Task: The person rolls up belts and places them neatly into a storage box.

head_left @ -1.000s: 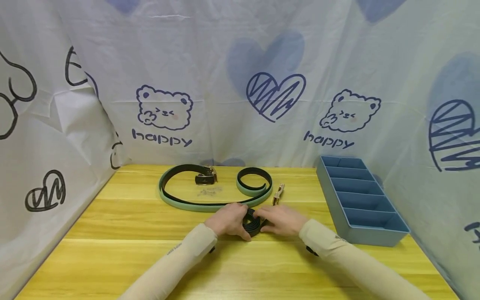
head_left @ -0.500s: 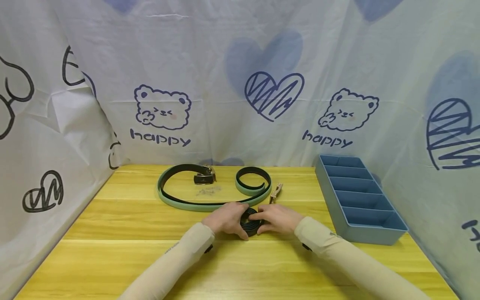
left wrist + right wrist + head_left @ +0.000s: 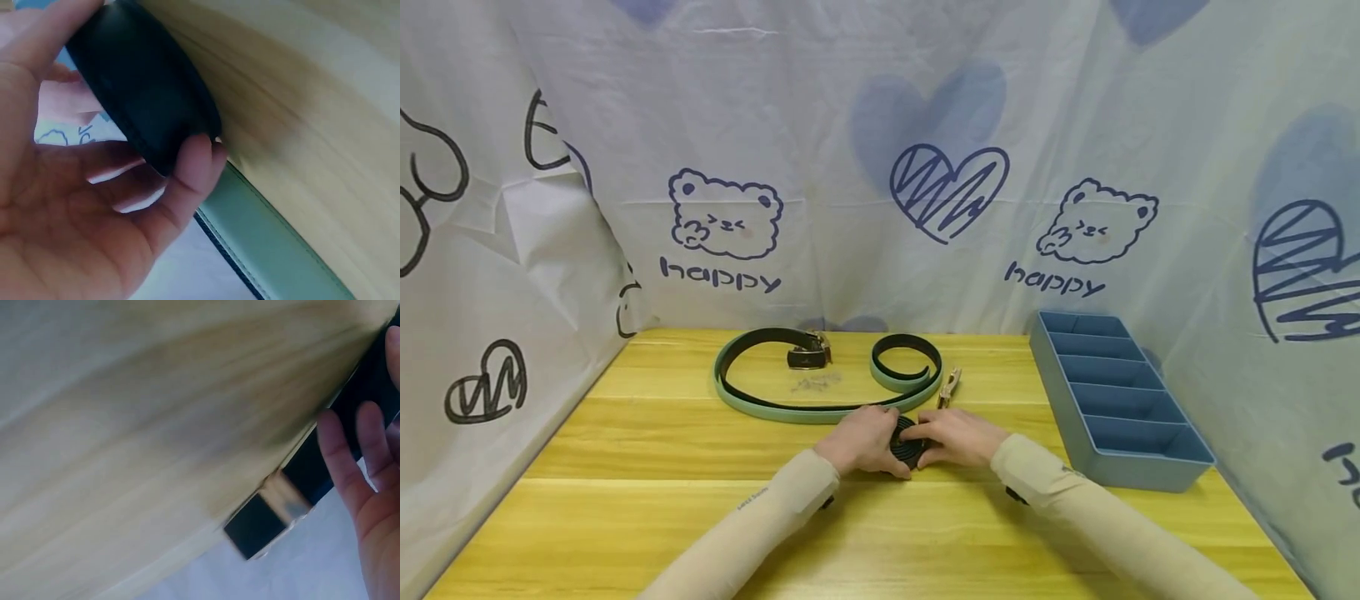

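Note:
A black belt (image 3: 907, 452), wound into a tight coil, stands on its edge on the wooden table between my hands. My left hand (image 3: 863, 442) grips the coil's left side, thumb at the front; in the left wrist view its fingers curl around the smooth outer turn. On the right, my right hand (image 3: 962, 437) holds the coil, index finger reaching over its top into the centre. The belt's free end runs behind this hand to a gold-toned buckle (image 3: 950, 387). In the right wrist view the buckle (image 3: 257, 525) has a dark plate, and fingers lie along the strap.
Just behind the coil lies a green belt (image 3: 790, 414) with a black inner side, its right end curled in a loop. Its dark buckle (image 3: 808, 358) sits at the back left. A blue divided box (image 3: 1075, 408) stands at the right. A printed curtain (image 3: 842, 275) hangs behind.
The right index finger has moved left, over the coil's centre, and the buckle end has shifted slightly left. Lately the left hand and the coil have edged right, toward the right hand.

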### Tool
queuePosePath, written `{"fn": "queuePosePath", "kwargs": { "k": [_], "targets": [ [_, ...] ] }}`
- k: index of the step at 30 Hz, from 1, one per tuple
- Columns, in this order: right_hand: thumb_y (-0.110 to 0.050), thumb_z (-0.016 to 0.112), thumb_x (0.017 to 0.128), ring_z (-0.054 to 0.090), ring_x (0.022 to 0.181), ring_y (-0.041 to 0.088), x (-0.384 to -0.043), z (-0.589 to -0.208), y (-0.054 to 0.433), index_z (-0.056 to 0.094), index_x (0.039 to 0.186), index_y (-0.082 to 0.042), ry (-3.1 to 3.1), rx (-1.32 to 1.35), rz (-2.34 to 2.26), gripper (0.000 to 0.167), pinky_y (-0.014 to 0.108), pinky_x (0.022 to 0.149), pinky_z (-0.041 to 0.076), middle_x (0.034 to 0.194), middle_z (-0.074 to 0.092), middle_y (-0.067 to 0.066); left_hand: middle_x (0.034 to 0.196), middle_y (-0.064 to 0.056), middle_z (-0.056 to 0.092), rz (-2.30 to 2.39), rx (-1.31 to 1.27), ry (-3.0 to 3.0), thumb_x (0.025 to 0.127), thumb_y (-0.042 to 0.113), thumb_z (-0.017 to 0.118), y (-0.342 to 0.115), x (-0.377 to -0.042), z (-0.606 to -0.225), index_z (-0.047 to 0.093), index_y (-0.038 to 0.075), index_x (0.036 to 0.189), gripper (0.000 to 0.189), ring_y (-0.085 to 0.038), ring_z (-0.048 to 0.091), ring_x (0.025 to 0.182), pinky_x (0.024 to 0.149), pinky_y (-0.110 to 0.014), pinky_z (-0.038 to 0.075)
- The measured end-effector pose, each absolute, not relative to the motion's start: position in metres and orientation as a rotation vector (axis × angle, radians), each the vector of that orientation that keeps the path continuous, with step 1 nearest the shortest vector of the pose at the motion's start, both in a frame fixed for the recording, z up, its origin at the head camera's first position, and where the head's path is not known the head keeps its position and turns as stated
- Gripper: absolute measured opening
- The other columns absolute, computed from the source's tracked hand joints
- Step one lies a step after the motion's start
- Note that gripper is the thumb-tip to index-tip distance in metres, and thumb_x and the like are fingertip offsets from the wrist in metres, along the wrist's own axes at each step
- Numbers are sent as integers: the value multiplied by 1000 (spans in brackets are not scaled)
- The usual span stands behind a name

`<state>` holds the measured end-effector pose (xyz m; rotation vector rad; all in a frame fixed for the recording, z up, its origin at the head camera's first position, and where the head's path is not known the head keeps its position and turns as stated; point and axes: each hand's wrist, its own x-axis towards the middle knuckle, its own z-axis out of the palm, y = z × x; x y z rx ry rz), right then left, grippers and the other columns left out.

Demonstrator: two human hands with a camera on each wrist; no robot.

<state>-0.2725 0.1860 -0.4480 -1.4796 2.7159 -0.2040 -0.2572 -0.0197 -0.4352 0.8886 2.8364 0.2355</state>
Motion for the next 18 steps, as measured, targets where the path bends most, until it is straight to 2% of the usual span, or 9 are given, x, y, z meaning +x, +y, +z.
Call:
{"fn": "queuePosePath", "kwargs": {
  "k": [3, 6, 12, 14, 18],
  "targets": [
    [-44, 72, 85, 58, 89, 10, -274, -449, 186, 65, 128, -22, 2711, -1487, -213, 49, 27, 79, 51, 113, 60, 2, 109, -3, 65, 280, 922, 2784, 70, 52, 84, -21, -260, -436, 59, 13, 123, 70, -17, 60, 96, 84, -31, 51],
    [-47, 73, 82, 59, 91, 11, -274, -447, 186, 67, 124, -21, 2707, -1503, -213, 50, 28, 80, 51, 115, 60, 3, 105, 0, 63, 303, 936, 2747, 69, 47, 87, -20, -262, -433, 59, 15, 119, 65, -13, 59, 91, 81, -28, 50],
    [-53, 73, 79, 52, 78, 6, -272, -444, 183, 71, 116, -22, 2728, -1506, -206, 48, 21, 69, 47, 101, 60, -1, 94, -3, 63, 304, 911, 2788, 68, 59, 83, -16, -257, -432, 63, 10, 106, 65, -15, 58, 81, 74, -28, 50],
    [-54, 73, 79, 52, 77, 6, -271, -444, 183, 71, 116, -23, 2741, -1494, -202, 49, 22, 68, 47, 101, 60, -1, 93, -2, 63, 298, 908, 2799, 68, 60, 82, -14, -257, -434, 64, 11, 105, 65, -15, 58, 82, 75, -28, 50],
    [-56, 71, 80, 61, 86, 13, -266, -443, 184, 69, 121, -24, 2748, -1464, -164, 52, 29, 76, 52, 116, 61, 4, 101, 1, 63, 288, 916, 2754, 69, 52, 85, -14, -258, -434, 62, 15, 113, 62, -12, 57, 88, 79, -27, 50]
  ]
}}
